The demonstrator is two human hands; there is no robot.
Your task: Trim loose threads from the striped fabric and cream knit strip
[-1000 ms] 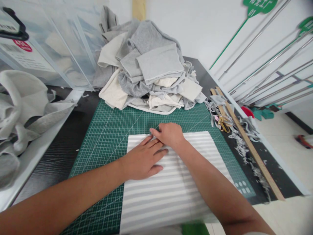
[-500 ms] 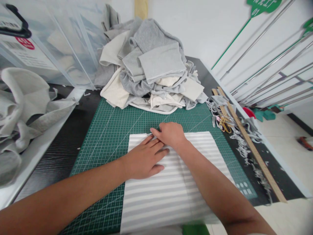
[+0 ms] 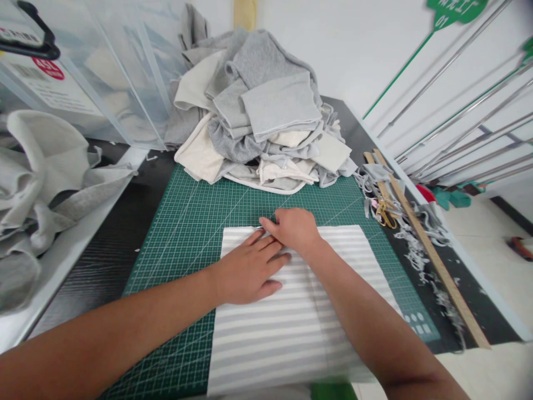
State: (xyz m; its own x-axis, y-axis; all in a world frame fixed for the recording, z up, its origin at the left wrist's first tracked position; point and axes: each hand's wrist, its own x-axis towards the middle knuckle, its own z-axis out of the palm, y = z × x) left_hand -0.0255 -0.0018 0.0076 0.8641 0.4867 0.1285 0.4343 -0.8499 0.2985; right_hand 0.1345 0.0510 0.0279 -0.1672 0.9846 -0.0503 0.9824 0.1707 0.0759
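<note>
Left hand [image 3: 250, 272] lies flat and released, palm down, fingers spread on the striped cloth [image 3: 291, 328], pinning it to the green cutting mat [image 3: 187, 222]. Right hand [image 3: 295, 230] is curled at the cloth's far edge; something thin seems pinched in its fingertips, but I cannot tell what, or whether they truly grip. The cloth already lies smooth and square to the grid lines, so spreading looks done, while no cut or fold shows yet. It is a pale rectangle of white and grey bands, unwrinkled, its near end running off the counter [image 3: 104, 233]. Behind it sits a heap of grey and cream fabric [image 3: 258, 111], with scissors [image 3: 385, 214] and a wooden ruler [image 3: 428, 250] to the right.
</note>
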